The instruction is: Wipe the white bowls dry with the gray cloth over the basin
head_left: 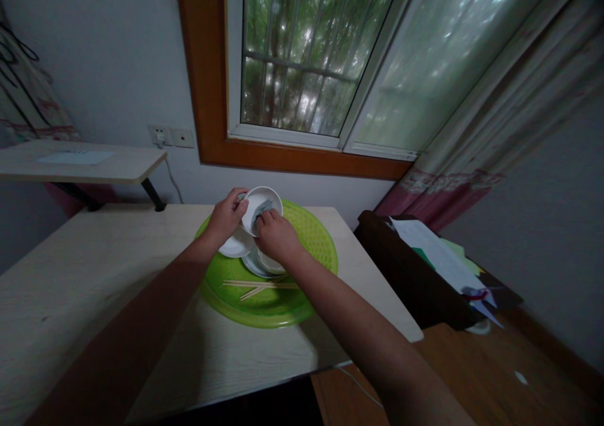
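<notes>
My left hand [229, 213] grips the rim of a white bowl [262, 193], which is tilted so its inside faces me. Inside the bowl, my right hand [276, 236] presses a bunched grey-blue cloth [262, 208] against the wall, its fingers closed on it. Below my hands is a round green tray [226, 306] with a textured surface. A white dish [236, 243] sits on the tray's left part. Beside it, partly hidden by my right hand, another white bowl [270, 263] rests on a plate [252, 264]. Several wooden chopsticks [255, 284] lie crossed near the tray's front.
The tray stands on a pale wooden table [155, 275]. At the left is a raised shelf [85, 165] on black legs. A window [306, 55] fills the wall behind. Right of the table, a dark brown piece of furniture [415, 275] carries papers [438, 256].
</notes>
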`<action>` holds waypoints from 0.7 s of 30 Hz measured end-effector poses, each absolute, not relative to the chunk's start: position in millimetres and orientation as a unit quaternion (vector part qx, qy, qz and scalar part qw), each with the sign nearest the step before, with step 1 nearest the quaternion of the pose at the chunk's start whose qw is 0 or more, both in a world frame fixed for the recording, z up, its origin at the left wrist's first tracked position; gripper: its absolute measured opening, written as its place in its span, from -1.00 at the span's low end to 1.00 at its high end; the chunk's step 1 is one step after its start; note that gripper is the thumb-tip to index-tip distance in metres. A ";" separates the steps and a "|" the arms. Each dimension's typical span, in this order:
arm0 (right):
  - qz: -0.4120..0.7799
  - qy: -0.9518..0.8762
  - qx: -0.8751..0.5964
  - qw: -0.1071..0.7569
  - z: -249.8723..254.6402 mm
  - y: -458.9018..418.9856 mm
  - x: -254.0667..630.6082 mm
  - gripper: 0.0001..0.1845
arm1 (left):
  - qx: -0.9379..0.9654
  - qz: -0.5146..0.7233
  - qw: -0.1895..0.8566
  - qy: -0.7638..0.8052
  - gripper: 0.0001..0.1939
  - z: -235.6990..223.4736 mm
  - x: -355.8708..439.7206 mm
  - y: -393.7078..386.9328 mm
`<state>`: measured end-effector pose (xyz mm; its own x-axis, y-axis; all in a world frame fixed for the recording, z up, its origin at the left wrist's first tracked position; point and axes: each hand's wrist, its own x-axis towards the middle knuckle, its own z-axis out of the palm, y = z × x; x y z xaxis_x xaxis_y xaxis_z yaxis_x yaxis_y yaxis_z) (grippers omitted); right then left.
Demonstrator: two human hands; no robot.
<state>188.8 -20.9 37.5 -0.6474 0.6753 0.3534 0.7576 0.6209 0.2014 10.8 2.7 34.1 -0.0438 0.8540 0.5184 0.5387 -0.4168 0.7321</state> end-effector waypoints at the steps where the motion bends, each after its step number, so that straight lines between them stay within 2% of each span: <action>1: -0.168 -0.900 -0.385 0.118 38.3 -21.3 189.8 -0.76 | 0.671 0.507 0.152 0.519 -0.57 34.3 10.5 2.4; 4: -0.150 -0.925 -0.329 0.116 38.9 -21.7 194.1 -0.73 | 0.672 0.509 0.154 0.516 -0.58 34.9 9.4 1.7; 11: -0.110 -0.941 -0.261 0.184 29.9 -20.1 196.7 -0.37 | 0.662 0.514 0.163 0.520 -0.58 30.5 6.5 6.0; 18: -0.135 -0.920 -0.316 0.189 29.0 -18.0 196.1 -0.13 | 0.694 0.488 0.186 0.495 -0.57 25.0 10.2 8.4; 21: -0.156 -0.901 -0.358 0.189 31.7 -18.5 195.2 -0.14 | 0.692 0.489 0.180 0.499 -0.57 26.4 11.7 7.3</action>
<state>195.2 -18.5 31.7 -0.6725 0.5854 0.4528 0.7038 0.6952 0.1463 11.7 7.3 26.4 0.0240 0.8676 0.4966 0.5153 -0.4364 0.7376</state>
